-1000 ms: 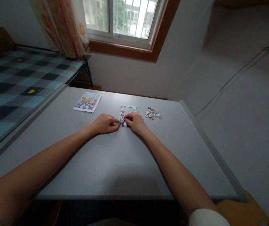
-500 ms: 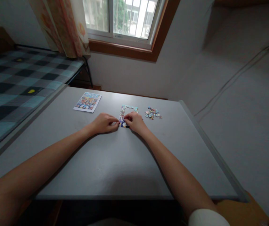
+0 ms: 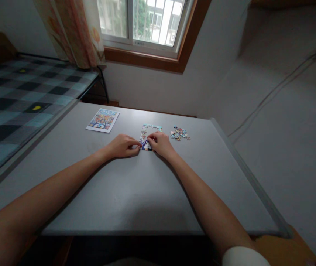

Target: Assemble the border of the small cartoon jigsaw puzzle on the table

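Observation:
A partly built jigsaw frame lies on the grey table, near its far side. My left hand rests at the frame's near left corner, fingers curled, fingertips pinched against the puzzle edge. My right hand covers the near right part of the frame, fingers bent and pressing on the pieces there. What each fingertip grips is too small to see. A heap of loose puzzle pieces lies to the right of the frame.
A colourful reference picture card lies at the far left of the table. A bed with a checked cover stands against the table's left edge. A window and curtain are behind.
Both hands stay at the frame's near edge. My right hand has shifted slightly; the frame's near edge shows a little more between the hands.

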Available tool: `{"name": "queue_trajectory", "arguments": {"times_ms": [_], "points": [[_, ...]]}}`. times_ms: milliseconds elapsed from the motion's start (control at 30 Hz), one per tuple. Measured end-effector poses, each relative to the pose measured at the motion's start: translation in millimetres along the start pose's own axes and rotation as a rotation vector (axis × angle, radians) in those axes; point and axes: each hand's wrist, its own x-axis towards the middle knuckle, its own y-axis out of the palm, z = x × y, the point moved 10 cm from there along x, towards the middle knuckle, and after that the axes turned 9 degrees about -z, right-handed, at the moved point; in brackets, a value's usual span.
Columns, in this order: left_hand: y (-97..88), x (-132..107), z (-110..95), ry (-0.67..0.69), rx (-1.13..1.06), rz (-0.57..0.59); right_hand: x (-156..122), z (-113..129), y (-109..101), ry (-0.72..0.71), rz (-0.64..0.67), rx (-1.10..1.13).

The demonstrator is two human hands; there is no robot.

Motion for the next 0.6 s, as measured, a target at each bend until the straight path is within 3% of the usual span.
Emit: {"name": "queue_trajectory", "arguments": {"times_ms": [600], "points": [[-0.8, 1.6, -1.4, -0.014, -0.017, 0.012, -1.1, -1.0, 7.1, -0.026, 0.021, 0.008]]}}
